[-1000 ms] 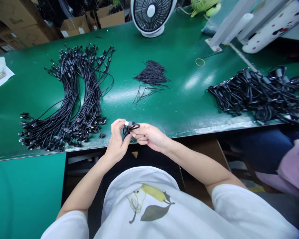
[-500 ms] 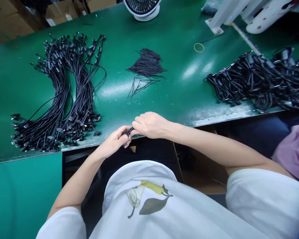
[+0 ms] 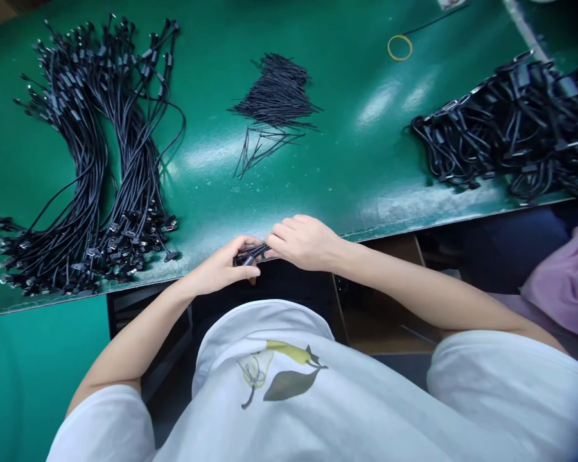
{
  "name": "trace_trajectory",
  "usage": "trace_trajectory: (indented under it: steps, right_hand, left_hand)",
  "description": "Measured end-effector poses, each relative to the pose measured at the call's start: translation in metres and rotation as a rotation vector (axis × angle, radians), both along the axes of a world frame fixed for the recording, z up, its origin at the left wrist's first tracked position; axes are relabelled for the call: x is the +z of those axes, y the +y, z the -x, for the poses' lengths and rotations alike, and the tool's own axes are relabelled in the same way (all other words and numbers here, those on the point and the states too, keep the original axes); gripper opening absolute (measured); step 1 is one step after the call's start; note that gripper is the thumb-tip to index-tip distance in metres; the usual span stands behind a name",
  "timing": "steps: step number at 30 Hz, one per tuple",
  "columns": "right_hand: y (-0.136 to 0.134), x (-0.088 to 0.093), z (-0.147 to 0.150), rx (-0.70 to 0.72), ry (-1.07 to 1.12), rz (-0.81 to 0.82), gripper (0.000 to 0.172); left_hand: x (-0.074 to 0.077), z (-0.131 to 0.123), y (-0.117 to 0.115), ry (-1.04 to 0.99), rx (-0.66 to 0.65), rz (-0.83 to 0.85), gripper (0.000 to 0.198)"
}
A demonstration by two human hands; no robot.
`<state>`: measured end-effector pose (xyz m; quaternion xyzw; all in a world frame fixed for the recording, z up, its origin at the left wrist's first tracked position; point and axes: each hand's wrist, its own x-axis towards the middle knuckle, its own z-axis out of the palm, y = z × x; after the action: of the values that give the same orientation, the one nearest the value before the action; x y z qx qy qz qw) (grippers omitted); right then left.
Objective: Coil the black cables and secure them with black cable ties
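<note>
My left hand (image 3: 224,264) and my right hand (image 3: 304,240) meet at the near edge of the green table (image 3: 347,160). Both are closed on a small folded black cable (image 3: 252,253) held between them; only a short dark piece of it shows between the fingers. A large bundle of straight black cables (image 3: 91,173) lies on the table to the left of my hands. A heap of thin black ties (image 3: 274,96) lies further back, in the middle.
A pile of coiled black cables (image 3: 505,128) lies at the right. A yellow rubber band (image 3: 399,47) rests at the far side. A person in a pink garment (image 3: 563,282) sits at the right edge. Below the table edge is a dark gap.
My hands dropped from in front of me to the table's near edge, and the cable loop that showed between the fingers is now mostly covered. The view tilted down, so the fan left the frame.
</note>
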<state>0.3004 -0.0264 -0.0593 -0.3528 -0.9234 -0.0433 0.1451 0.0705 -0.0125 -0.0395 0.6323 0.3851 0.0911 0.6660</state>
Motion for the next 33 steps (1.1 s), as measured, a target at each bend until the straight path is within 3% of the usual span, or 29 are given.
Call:
trace_trajectory:
  steps: [2,4,8,11,15,18,23,26,30,33]
  right_hand:
    - [0.000,-0.001,-0.007,-0.093,0.016,0.004,0.045]
    - [0.000,-0.001,-0.012,-0.186,0.036,0.015,0.044]
    - [-0.001,-0.003,-0.015,-0.289,0.091,0.131,0.046]
    - [-0.002,-0.005,-0.015,-0.296,0.182,0.332,0.046]
    - [0.001,-0.007,-0.019,-0.227,0.283,0.573,0.039]
    - [0.005,-0.008,-0.025,-0.221,0.270,0.576,0.036]
    - [0.009,-0.012,-0.030,-0.245,0.153,0.354,0.035]
    - [0.008,-0.013,-0.029,-0.294,0.132,0.188,0.034]
    - [0.007,-0.014,-0.026,-0.410,0.175,0.009,0.033]
    - [0.005,-0.015,-0.024,-0.422,0.200,-0.091,0.030]
  left_hand:
    - [-0.004,-0.001,0.002,0.001,0.127,-0.091,0.053]
    - [-0.007,-0.002,0.003,0.059,0.224,-0.205,0.051]
    - [-0.008,-0.005,0.005,0.149,0.249,-0.524,0.043]
    - [-0.008,-0.007,0.010,0.145,0.259,-0.687,0.044]
    - [-0.005,-0.010,0.018,0.008,0.265,-0.518,0.046]
    - [-0.001,-0.014,0.024,-0.026,0.241,-0.399,0.047]
    - [0.004,-0.025,0.031,0.128,0.198,-0.441,0.036]
    - [0.002,-0.036,0.030,0.141,0.308,-0.429,0.028]
    - [-0.006,-0.049,0.025,0.059,0.433,-0.228,0.032]
    - [-0.012,-0.054,0.025,-0.052,0.482,-0.096,0.037]
